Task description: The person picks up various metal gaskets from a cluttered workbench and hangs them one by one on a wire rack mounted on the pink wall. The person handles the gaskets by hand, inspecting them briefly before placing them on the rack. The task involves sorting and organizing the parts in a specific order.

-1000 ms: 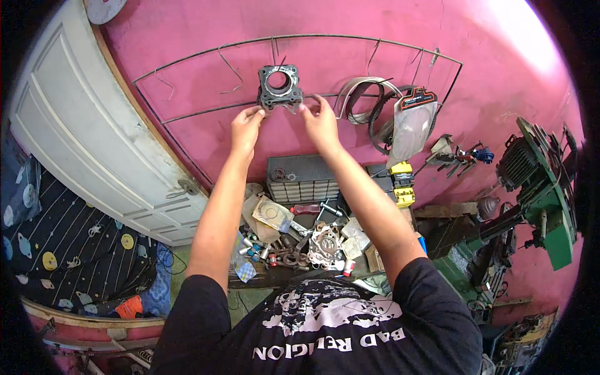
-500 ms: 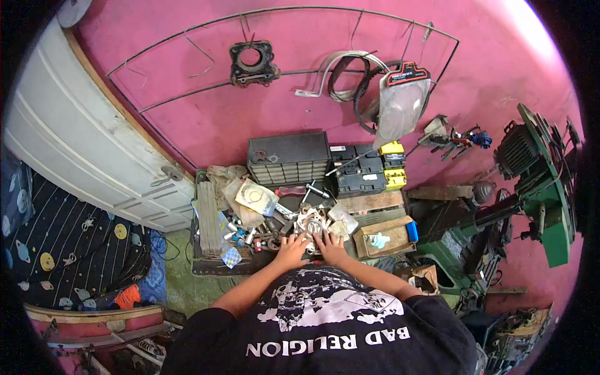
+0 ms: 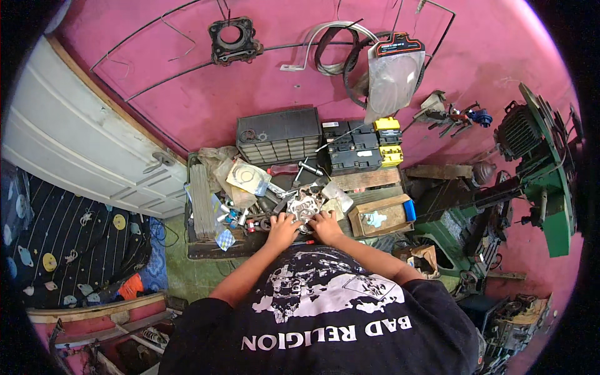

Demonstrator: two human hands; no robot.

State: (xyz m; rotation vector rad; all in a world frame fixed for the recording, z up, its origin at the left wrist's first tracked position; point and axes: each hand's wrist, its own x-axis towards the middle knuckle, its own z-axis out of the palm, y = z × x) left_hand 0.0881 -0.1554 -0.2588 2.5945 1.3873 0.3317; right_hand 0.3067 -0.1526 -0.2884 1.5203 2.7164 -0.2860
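Both my hands are at a silvery metal engine part (image 3: 304, 204) with an irregular, holed outline, close to the workbench's (image 3: 262, 247) near edge. My left hand (image 3: 284, 230) grips its left near side with bent fingers. My right hand (image 3: 325, 226) has its fingers on the right near side. The fingertips and the part's near edge are partly hidden. Left of the part lie small blue, white and red pieces (image 3: 236, 217) and a dark tool. Beyond it sit a T-shaped metal tool (image 3: 309, 167) and a red-handled screwdriver (image 3: 284, 169).
A dark drawer cabinet (image 3: 278, 128) and black and yellow batteries (image 3: 356, 154) line the back. A wooden tray (image 3: 382, 217) stands at right, beside a green drill press (image 3: 547, 181). At left are a flat gasket packet (image 3: 248, 177) and a white door (image 3: 94, 131).
The whole scene sits higher in the picture, as my view has tilted down. Both hands remain at the engine part, with the fingers slightly shifted along its near side.
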